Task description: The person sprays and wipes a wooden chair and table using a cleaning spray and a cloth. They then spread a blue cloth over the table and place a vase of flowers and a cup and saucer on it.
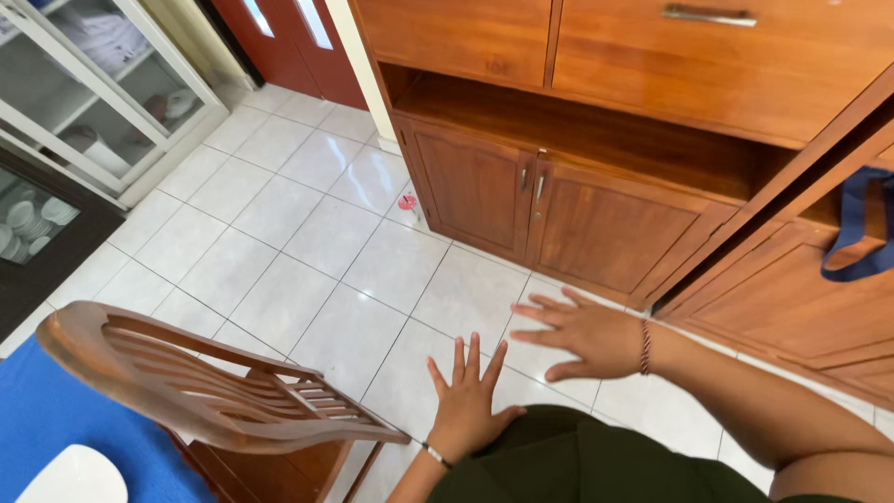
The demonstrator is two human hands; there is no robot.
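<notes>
My left hand (pixel 466 396) is stretched out in front of me, palm down, fingers spread and pointing away, with a thin bracelet at the wrist. My right hand (pixel 582 337) reaches in from the right, palm down, fingers apart and pointing left, with a beaded band on the wrist. Neither hand holds anything. Both hover above the white tiled floor (pixel 307 242); the right hand lies just beyond and right of the left. My dark green garment (pixel 596 466) fills the bottom edge.
A wooden slatted chair (pixel 205 391) stands at lower left beside a blue-covered table (pixel 47 419) with a white dish (pixel 74 477). A wooden cabinet (pixel 559 205) spans the far side. A glass-fronted cupboard (pixel 84 102) stands at left. A small red object (pixel 407 201) lies on the floor. Blue straps (pixel 861 233) hang at right.
</notes>
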